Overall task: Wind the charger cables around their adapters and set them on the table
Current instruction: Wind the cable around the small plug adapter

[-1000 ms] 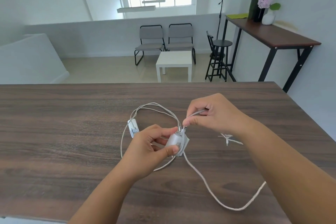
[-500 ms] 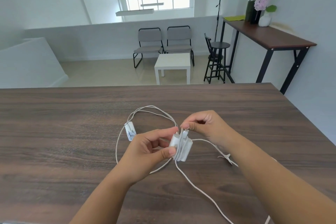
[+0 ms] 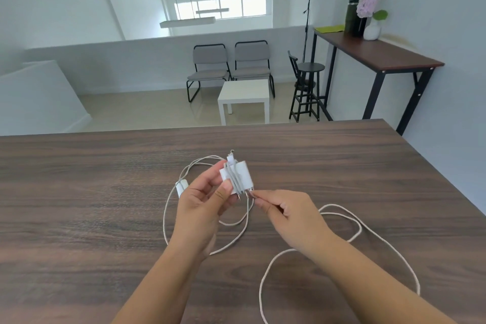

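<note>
My left hand (image 3: pixel 203 202) holds a white charger adapter (image 3: pixel 238 175) above the dark wooden table (image 3: pixel 92 192), prongs pointing toward me. A few turns of its white cable (image 3: pixel 342 218) lie across the adapter's face, and a plug end sticks up behind it. Just below the prongs, my right hand (image 3: pixel 286 214) pinches that cable; the loose rest trails in loops over the table to the right. A second white adapter (image 3: pixel 181 188) lies on the table left of my left hand, partly hidden by it, with its own cable (image 3: pixel 166 218) looped around.
The table's far edge runs across the middle of the view and its right edge slopes down at the right. Beyond it stand two grey chairs (image 3: pixel 231 68), a small white table (image 3: pixel 243 96), a black stool (image 3: pixel 306 87) and a tall side table (image 3: pixel 378 52) with a flower vase.
My left hand has lifted and turned the adapter, so its wrapped face shows. My right hand has come from above the adapter to just below its prongs, drawing the cable round it.
</note>
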